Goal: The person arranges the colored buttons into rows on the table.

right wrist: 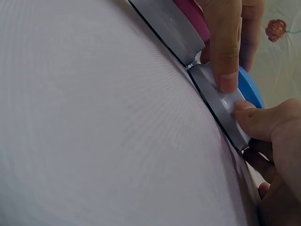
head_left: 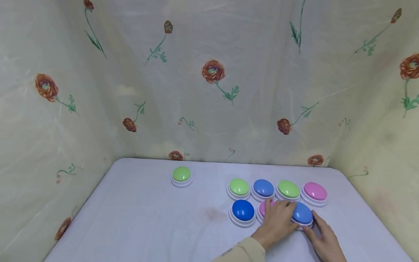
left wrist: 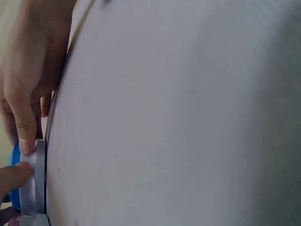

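Observation:
Both hands hold a light blue push button (head_left: 302, 213) with a round white base, in the front row of the head view. My left hand (head_left: 277, 221) grips it from the left, with its thumb against the near side of the base. From the right, my right hand (head_left: 324, 241) pinches the same base between thumb and fingers. In the right wrist view both thumbs press side by side on the white base (right wrist: 207, 89). A pink push button (head_left: 264, 208), partly hidden by my left hand, sits directly left of it.
Left of the pink one stands a dark blue button (head_left: 243, 211). A back row holds a green button (head_left: 239, 187), a blue button (head_left: 263, 188), another green button (head_left: 288, 189) and a pink button (head_left: 315, 191). One green button (head_left: 181, 174) stands apart on the white table (head_left: 137, 218). Flowered curtains (head_left: 196, 94) enclose it.

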`<state>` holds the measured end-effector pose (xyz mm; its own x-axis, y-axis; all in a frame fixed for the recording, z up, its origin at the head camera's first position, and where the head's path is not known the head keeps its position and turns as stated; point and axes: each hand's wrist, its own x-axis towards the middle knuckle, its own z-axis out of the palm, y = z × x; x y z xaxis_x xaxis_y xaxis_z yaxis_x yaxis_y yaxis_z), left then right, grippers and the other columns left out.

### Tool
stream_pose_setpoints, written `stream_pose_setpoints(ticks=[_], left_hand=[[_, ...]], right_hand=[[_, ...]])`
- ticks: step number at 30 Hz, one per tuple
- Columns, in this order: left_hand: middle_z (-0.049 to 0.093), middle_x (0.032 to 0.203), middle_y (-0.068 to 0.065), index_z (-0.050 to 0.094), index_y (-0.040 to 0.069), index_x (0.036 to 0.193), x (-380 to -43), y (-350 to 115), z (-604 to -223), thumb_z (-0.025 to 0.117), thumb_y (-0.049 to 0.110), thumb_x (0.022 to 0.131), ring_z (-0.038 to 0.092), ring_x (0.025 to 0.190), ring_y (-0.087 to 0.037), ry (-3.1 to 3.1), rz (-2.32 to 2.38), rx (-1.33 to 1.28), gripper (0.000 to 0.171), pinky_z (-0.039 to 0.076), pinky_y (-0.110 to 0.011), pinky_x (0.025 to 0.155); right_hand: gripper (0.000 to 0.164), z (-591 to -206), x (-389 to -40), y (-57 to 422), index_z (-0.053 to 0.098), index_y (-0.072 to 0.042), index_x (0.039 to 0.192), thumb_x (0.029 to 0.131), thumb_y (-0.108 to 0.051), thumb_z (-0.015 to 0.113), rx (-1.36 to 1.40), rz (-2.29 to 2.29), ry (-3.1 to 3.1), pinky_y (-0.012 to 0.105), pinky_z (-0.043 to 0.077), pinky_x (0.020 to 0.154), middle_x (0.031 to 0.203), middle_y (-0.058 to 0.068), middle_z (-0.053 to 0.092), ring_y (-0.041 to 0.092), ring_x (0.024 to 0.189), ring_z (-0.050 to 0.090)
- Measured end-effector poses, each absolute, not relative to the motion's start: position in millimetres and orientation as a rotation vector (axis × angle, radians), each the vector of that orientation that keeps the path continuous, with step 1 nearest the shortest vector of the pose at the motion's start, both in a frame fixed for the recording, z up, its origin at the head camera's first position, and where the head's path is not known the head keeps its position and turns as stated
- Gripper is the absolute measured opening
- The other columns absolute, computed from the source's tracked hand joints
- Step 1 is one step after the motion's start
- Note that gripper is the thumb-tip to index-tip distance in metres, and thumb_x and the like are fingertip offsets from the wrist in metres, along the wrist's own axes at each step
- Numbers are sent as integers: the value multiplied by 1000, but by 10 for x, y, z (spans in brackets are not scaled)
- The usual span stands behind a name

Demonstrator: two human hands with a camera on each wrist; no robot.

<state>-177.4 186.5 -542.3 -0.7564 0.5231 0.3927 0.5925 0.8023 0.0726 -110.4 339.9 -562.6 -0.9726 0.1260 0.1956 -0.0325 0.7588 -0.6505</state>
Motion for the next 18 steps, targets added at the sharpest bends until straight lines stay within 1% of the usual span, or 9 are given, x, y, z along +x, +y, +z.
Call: stream_pose_setpoints(ticks=[6,7,8,9,11,13,14,16,18], left_hand=[[56,130,17,50,34,132,-1792,1802,-5413,69,59,75,54,116,-6,-2637,-237,-858,65,37,-39,103],[56,130,17,51,34,131,-1795,1788,-5404,68,59,76,54,117,-7,-2636,-247,-860,63,38,-38,103],[56,131,17,50,34,132,-1802,1773,-5393,66,59,78,53,118,-7,-2641,-277,-868,62,38,-38,103],[55,132,17,50,34,132,-1813,1753,-5377,65,58,80,52,120,-7,-2645,-318,-880,59,38,-39,103],[54,133,17,49,33,133,-1855,1694,-5330,58,57,85,50,123,-6,-2666,-405,-902,55,38,-39,105],[53,136,16,48,32,135,-1918,1616,-5290,51,56,90,48,127,-6,-2677,-519,-922,51,38,-40,106],[52,136,15,48,31,136,-1957,1566,-5272,49,54,92,47,128,-6,-2676,-585,-931,49,38,-41,107],[54,135,13,49,30,134,-2047,1446,-5248,47,51,94,48,127,-6,-2649,-697,-932,46,39,-39,106],[55,134,11,52,27,133,-2141,1295,-5224,48,45,95,49,126,-7,-2602,-810,-929,42,40,-37,105]], right_hand=[[71,-5667,-1108,3386,21,13,142,96,-29,54,-53,1031,-2703,70,23,98,137,44,28,62,124,27],[72,-5684,-1108,3383,20,11,143,95,-29,54,-50,1036,-2686,66,20,104,138,43,28,53,134,21],[71,-5703,-1111,3379,20,9,144,95,-27,56,-41,1048,-2642,59,17,111,137,41,31,39,142,19],[70,-5719,-1115,3373,21,7,145,94,-24,58,-27,1054,-2587,47,17,117,137,39,35,22,145,21],[68,-5741,-1126,3359,25,4,146,91,-14,61,1,1084,-2451,20,17,116,138,17,47,-8,136,27],[66,-5729,-1138,3325,29,-2,146,88,-5,62,-5,1123,-2312,-1,16,101,130,-9,53,-27,115,30],[64,-5702,-1141,3299,32,-3,144,87,-2,61,-18,1140,-2256,-4,20,95,123,-19,52,-26,111,35],[58,-5628,-1146,3234,38,-5,142,88,1,59,-60,1180,-2183,-3,26,91,114,-34,46,-23,107,39],[51,-5532,-1153,3135,43,-6,138,89,2,57,-97,1204,-2159,-1,29,90,111,-34,48,-20,106,42]])
